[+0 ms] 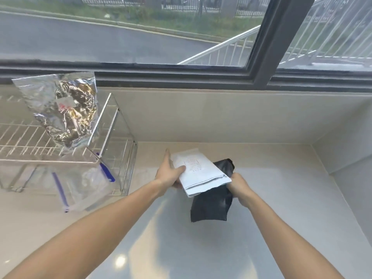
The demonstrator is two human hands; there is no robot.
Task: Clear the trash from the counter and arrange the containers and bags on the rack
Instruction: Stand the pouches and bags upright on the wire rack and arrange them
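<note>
My left hand [170,174] grips the left edge of a flat white pouch [198,172], thumb on top. My right hand [238,187] grips a black pouch [210,207] that lies partly under the white one, near the white pouch's lower right corner. Both pouches are held just above the pale counter [281,208]. On the top shelf of the wire rack [112,125] at the left, a crinkled silver foil bag [60,109] leans upright. A clear zip bag with blue seal strips [80,184] sits at the rack's lower level, spilling onto the counter.
A tiled backsplash [221,115] and a dark window frame [265,57] rise behind the counter. The counter's right side ends at a side wall [346,154]. Glare spots show on the counter near me.
</note>
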